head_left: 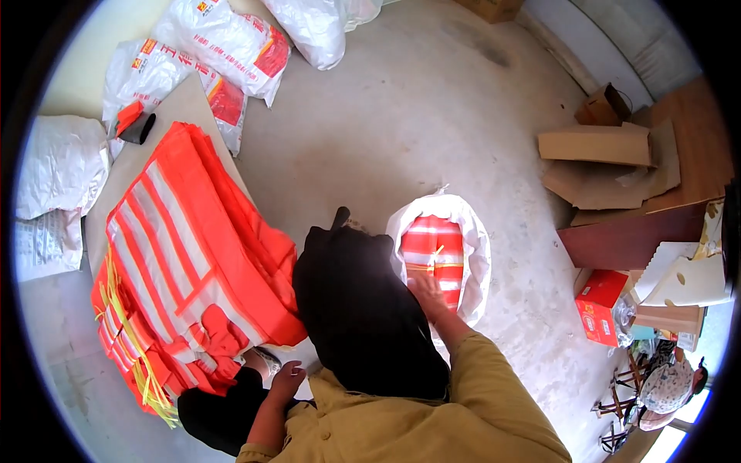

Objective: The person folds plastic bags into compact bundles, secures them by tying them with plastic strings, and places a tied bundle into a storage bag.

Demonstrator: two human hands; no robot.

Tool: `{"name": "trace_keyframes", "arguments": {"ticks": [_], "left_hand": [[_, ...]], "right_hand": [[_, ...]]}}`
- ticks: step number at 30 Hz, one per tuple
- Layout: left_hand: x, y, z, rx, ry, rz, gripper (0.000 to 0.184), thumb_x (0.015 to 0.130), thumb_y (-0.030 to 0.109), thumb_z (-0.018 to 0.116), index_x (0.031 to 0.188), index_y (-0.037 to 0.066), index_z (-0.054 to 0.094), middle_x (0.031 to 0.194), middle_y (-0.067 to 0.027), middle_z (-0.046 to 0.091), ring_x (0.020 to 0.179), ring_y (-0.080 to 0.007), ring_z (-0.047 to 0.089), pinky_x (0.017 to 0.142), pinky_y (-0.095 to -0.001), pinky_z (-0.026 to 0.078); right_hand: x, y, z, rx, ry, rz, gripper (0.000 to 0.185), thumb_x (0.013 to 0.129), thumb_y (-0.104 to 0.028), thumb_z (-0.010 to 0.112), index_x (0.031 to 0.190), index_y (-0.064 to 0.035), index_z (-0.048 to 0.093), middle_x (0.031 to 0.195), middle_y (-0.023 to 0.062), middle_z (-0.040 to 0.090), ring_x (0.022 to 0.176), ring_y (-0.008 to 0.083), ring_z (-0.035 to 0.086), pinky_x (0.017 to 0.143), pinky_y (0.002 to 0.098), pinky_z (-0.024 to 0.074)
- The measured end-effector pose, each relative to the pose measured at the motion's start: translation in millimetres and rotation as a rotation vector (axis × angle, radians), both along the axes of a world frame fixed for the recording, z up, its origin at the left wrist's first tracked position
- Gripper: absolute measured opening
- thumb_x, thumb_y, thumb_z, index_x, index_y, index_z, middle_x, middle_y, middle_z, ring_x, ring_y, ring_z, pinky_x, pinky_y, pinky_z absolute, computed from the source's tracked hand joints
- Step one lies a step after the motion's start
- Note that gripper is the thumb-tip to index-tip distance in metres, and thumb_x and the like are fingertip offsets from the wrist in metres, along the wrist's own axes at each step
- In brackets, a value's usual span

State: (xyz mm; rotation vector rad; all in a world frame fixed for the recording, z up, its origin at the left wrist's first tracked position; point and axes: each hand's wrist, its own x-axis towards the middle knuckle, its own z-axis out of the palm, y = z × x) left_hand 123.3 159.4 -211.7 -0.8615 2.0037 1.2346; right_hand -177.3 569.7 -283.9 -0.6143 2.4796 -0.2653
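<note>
My right hand [428,293] lies against rolled orange-red cloth bundles with silver bands [432,251], its fingers stretched out on their near side. The bundles sit side by side inside a white woven sack [477,239] with a rolled-down rim, and a thin yellow tie shows on them. My left hand [286,380] is by my knee, loosely bent, with nothing visible in it. Nearest to it is a stack of orange-red reflective vests [174,231] with silver stripes. Yellow tie strips [139,359] lie across the folded pieces at the stack's near left.
White printed sacks [224,50] lie at the back left, and another white sack [62,166] stands at the far left. A small orange and black item [135,123] rests on the board behind the vests. Cardboard boxes [594,145] and a red box [600,307] are at the right.
</note>
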Motion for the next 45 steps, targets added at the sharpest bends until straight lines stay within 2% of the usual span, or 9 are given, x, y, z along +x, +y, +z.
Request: {"name": "trace_keyframes", "arguments": {"ticks": [5,16,26,31,34,37,38,42,45], "left_hand": [[4.0,0.2,-13.1,0.017,-0.043,0.027,0.049,0.097,0.032,0.072,0.137,0.004,0.063,0.114,-0.0134,0.075,0.105,-0.0238,0.073,0.093,-0.0355,0.056],[-7.9,12.0,22.2,-0.063,-0.056,-0.016,0.048,0.097,0.033,0.070,0.136,0.007,0.062,0.112,-0.0129,0.077,0.106,-0.0257,0.074,0.095,-0.0371,0.056],[-4.9,8.9,7.8,-0.058,-0.032,-0.072,0.048,0.097,0.034,0.069,0.137,0.007,0.062,0.114,-0.0131,0.077,0.107,-0.0263,0.074,0.094,-0.0381,0.057],[-11.4,14.4,0.2,-0.049,-0.027,-0.064,0.050,0.096,0.037,0.071,0.137,0.009,0.064,0.116,-0.0174,0.076,0.108,-0.0307,0.073,0.094,-0.0396,0.057],[-17.9,21.2,6.0,-0.068,0.002,-0.154,0.050,0.094,0.042,0.068,0.133,0.010,0.066,0.117,-0.0201,0.074,0.109,-0.0363,0.071,0.095,-0.0443,0.056],[-33.8,31.5,20.3,-0.098,0.057,-0.300,0.043,0.094,0.040,0.065,0.123,0.009,0.066,0.113,-0.0193,0.074,0.108,-0.0404,0.069,0.093,-0.0483,0.055],[-28.5,33.2,10.4,-0.120,0.134,-0.374,0.043,0.094,0.040,0.064,0.125,0.009,0.065,0.114,-0.0184,0.074,0.107,-0.0395,0.070,0.092,-0.0478,0.055],[-51.7,38.5,63.7,0.074,0.177,-0.348,0.045,0.098,0.037,0.066,0.134,0.011,0.064,0.117,-0.0157,0.075,0.108,-0.0362,0.071,0.093,-0.0448,0.056],[-73.9,31.5,131.1,0.177,0.292,-0.360,0.041,0.102,0.034,0.064,0.136,0.011,0.063,0.114,-0.0151,0.076,0.104,-0.0348,0.072,0.091,-0.0436,0.057]], "right_hand": [[-49.0,12.7,-7.1,-0.065,0.412,-0.147,0.064,0.100,-0.031,0.065,0.158,-0.0141,0.045,0.173,0.0196,0.021,0.162,0.0383,0.018,0.129,0.0520,0.0220],[-113.5,-4.5,5.8,0.249,0.070,-0.065,0.078,0.106,-0.057,0.047,0.170,-0.0212,0.023,0.179,0.0128,0.005,0.165,0.0326,0.001,0.133,0.0486,0.0071],[-141.5,-13.1,8.0,0.287,-0.025,-0.089,0.081,0.098,-0.057,0.062,0.166,-0.0237,0.033,0.175,0.0136,0.022,0.160,0.0382,0.022,0.129,0.0554,0.0190],[-104.4,-5.0,-17.1,0.071,0.352,-0.094,0.073,0.092,-0.030,0.074,0.158,-0.0200,0.045,0.170,0.0156,0.032,0.159,0.0397,0.024,0.128,0.0587,0.0215],[-69.8,2.4,-21.5,-0.023,0.442,0.052,0.058,0.092,-0.031,0.071,0.146,-0.0171,0.057,0.158,0.0143,0.046,0.152,0.0404,0.035,0.122,0.0655,0.0278],[-48.7,35.2,-64.3,-0.105,0.472,0.151,0.039,0.100,-0.022,0.057,0.138,-0.0158,0.062,0.159,0.0127,0.046,0.152,0.0381,0.038,0.123,0.0629,0.0297],[-47.3,59.2,-92.0,-0.207,0.695,0.249,0.041,0.101,-0.028,0.055,0.140,-0.0175,0.061,0.162,0.0126,0.042,0.154,0.0367,0.036,0.125,0.0627,0.0263],[-64.8,31.0,7.7,-0.163,0.257,-0.225,0.046,0.100,-0.024,0.061,0.145,-0.0170,0.057,0.159,0.0173,0.046,0.152,0.0397,0.038,0.126,0.0588,0.0261],[-113.0,11.5,33.3,-0.327,0.561,-0.128,0.058,0.090,-0.018,0.076,0.144,-0.0057,0.057,0.157,0.0225,0.047,0.148,0.0426,0.041,0.123,0.0575,0.0307]]}}
